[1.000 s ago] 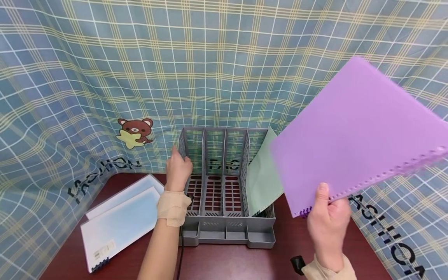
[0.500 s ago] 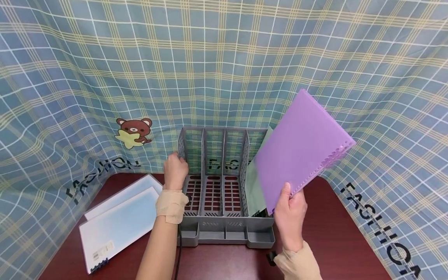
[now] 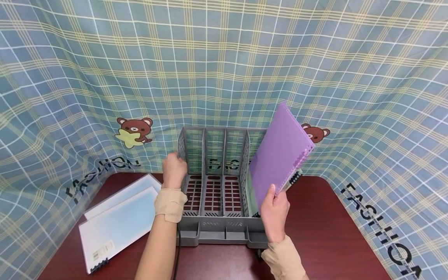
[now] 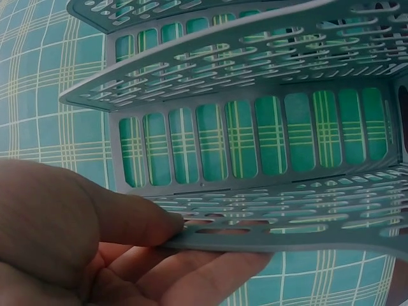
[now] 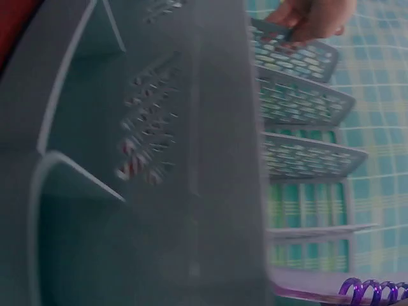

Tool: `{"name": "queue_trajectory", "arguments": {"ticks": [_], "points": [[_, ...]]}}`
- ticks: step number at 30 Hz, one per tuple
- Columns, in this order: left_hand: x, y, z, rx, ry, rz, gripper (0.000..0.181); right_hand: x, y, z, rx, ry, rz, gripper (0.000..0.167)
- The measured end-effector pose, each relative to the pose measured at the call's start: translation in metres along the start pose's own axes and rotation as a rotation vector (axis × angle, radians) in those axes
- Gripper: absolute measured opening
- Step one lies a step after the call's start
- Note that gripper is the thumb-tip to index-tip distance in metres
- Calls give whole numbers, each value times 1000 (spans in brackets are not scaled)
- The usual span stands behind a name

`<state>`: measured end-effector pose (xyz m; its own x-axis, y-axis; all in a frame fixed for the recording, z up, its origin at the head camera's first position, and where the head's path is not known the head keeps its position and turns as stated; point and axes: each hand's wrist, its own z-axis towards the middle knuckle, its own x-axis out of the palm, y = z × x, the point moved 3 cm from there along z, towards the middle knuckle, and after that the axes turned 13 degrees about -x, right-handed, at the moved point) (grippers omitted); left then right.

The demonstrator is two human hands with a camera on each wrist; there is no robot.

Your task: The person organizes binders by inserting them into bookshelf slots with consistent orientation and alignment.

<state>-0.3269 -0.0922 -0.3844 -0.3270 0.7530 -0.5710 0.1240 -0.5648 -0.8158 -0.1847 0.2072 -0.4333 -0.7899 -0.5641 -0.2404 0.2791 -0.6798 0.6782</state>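
My left hand (image 3: pixel 174 171) holds the left outer wall of a grey desktop file organizer (image 3: pixel 224 221). In the left wrist view, the thumb lies on one face of that perforated wall (image 4: pixel 306 239) and the fingers on the other. My right hand (image 3: pixel 275 212) grips a purple spiral notebook (image 3: pixel 276 155) by its bound edge, thumb on the cover. This notebook slants over the organizer's rightmost slot, its lower corner down at the slot. A pale green notebook (image 3: pixel 250 192) sits there too, mostly hidden behind the purple one. The purple coil (image 5: pixel 373 290) shows in the right wrist view.
Two white-and-blue notebooks, one front (image 3: pixel 122 223) and one behind (image 3: pixel 112 198), overlap on the dark red table (image 3: pixel 329 233) at the left. Small trays line the organizer's front. A black cable (image 3: pixel 177 252) runs by the left forearm. Plaid cloth (image 3: pixel 224 77) hangs behind.
The purple notebook has come left and down from the right side to the rightmost slot, turning more edge-on. The left hand has settled slightly lower, now gripping the organizer's left wall.
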Motion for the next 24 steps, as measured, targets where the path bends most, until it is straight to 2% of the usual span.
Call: {"name": "queue_trajectory", "arguments": {"ticks": [6,12,17,24], "points": [[1,0,0,-25,7,4,30,16,-5,-9,51,25,10,33],[0,3,-1,-57,53,-35,33,24,-6,-15,71,46,3,26],[1,4,-1,-29,27,-26,33,27,-8,-21,106,79,-9,25],[2,2,-3,-46,34,-13,31,30,-10,-26,104,99,-19,24]]}}
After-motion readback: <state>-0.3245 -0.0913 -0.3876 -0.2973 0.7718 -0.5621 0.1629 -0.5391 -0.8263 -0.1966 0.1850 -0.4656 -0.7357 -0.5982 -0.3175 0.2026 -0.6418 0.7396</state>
